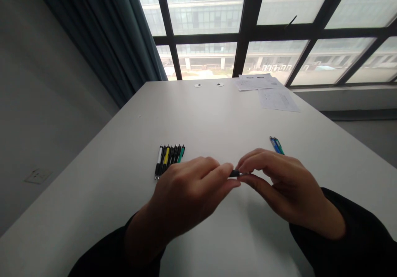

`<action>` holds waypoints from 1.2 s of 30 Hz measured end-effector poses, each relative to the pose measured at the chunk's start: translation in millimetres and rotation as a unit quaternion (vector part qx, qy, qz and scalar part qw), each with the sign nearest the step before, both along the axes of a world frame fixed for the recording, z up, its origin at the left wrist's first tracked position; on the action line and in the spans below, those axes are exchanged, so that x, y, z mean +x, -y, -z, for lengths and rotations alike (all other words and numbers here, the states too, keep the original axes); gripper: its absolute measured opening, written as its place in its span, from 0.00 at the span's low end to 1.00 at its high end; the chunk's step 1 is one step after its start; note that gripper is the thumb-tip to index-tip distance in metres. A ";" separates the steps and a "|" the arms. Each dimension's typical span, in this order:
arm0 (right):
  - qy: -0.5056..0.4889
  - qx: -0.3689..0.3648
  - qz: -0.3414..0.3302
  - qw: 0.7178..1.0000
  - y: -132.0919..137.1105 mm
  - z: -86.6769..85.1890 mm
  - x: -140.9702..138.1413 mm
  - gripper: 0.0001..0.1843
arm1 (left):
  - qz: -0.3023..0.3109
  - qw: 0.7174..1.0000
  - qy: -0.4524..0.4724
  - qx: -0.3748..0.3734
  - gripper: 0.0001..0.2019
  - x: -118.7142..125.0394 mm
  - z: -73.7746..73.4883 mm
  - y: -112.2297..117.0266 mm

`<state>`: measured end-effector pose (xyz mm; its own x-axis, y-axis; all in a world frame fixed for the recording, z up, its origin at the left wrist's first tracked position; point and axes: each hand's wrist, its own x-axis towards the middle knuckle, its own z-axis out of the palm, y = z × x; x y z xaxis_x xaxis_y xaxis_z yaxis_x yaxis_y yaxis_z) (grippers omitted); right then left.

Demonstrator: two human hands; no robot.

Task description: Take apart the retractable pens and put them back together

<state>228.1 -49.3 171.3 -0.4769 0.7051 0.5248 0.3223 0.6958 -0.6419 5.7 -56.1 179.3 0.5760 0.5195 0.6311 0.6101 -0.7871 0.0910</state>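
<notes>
My left hand (194, 190) is closed around a black pen (235, 173), most of which is hidden inside the fist. From between its thumb and finger the dark front end points right. At that end a thin silvery piece shows, and the thumb and fingertips of my right hand (283, 181) pinch it; whether it is the pen's tip or a separate part I cannot tell. Left of my hands lies a row of several click pens (166, 157) in black, white, yellow and green, partly covered by my left hand. Beyond my right hand are a blue pen (274, 144) and a green pen (279, 146), their lower ends hidden.
The white table (192, 124) stretches away to a large window. Sheets of paper (277, 99) lie at its far right, and two small round white pieces (198, 85) sit near the far edge. A dark curtain (124, 32) hangs at the left.
</notes>
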 end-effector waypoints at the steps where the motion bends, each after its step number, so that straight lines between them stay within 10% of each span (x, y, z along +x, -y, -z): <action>1: -0.007 -0.004 -0.006 1.000 0.1 0.3 0.2 0.08 | 0.004 1.000 0.001 -0.007 0.08 -0.3 -0.5 0.3; 36: -0.049 0.006 -0.002 0.999 0.5 0.4 1.0 0.10 | -0.046 0.999 -0.014 -0.014 0.09 1.4 2.2 -2.0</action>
